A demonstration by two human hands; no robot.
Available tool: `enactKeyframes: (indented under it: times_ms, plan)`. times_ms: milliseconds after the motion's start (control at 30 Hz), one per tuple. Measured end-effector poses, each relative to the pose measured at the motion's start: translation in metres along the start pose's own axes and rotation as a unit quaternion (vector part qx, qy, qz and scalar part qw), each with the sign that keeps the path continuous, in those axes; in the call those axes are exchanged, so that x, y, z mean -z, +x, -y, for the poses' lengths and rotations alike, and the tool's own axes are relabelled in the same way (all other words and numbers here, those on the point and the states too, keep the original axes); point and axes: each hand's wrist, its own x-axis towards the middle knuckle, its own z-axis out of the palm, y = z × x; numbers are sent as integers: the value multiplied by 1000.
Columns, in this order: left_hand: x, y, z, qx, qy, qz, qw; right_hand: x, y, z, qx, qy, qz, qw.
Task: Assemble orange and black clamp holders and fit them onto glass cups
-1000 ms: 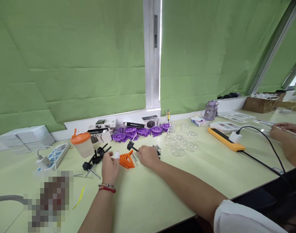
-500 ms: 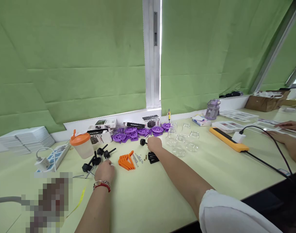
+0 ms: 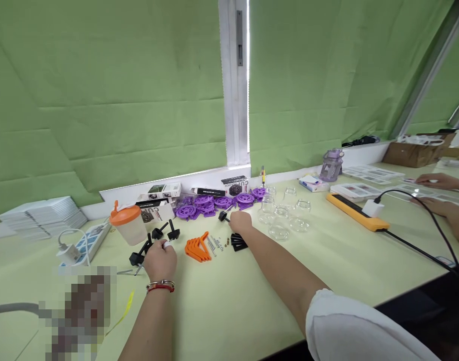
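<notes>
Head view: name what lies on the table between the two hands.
In the head view, stacked orange brackets and loose screws lie between the left hand and the right hand, which grips a black knob.

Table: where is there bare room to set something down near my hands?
Bare table lies between your two forearms, on the near side of the orange brackets, and right of your right hand, between the glass jars and the yellow power strip. Crowded: from the orange-lidded cup past the black knobs to the purple wheels.
</notes>
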Motion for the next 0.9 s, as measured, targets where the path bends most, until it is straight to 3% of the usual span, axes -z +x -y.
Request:
enactKeyframes:
  times_ms: [100, 167, 267, 400, 533, 600, 667, 767, 800, 900]
  plan:
    - [1, -3, -4, -6, 3, -46, 999, 4, -3, 1, -1, 17, -2, 1000]
    - [1, -7, -8, -35, -44, -45, 997, 10, -7, 5, 3, 32, -5, 999]
    - [1, -16, -14, -60, -150, -6, 987, 19, -15, 12, 12, 56, -5, 998]
    - [1, -25, -20, -19, -262, 46, 964, 29, -23, 19, 18, 93, -3, 996]
    - [3, -24, -22, 23, -408, 94, 908, 35, -34, 22, 45, 164, -3, 986]
    - [5, -24, -23, 29, -473, 134, 870, 36, -44, 24, 73, 260, 36, 962]
    - [6, -25, -25, 24, -501, 176, 847, 36, -58, 26, 104, 420, 147, 889]
    - [7, -30, -29, 15, -483, 221, 847, 32, -84, 28, 160, 489, 310, 799]
    - [8, -32, -31, 12, -472, 234, 850, 31, -93, 29, 170, 488, 337, 787]
    - [7, -40, -38, -1, -436, 276, 857, 25, -116, 30, 151, 487, 350, 786]
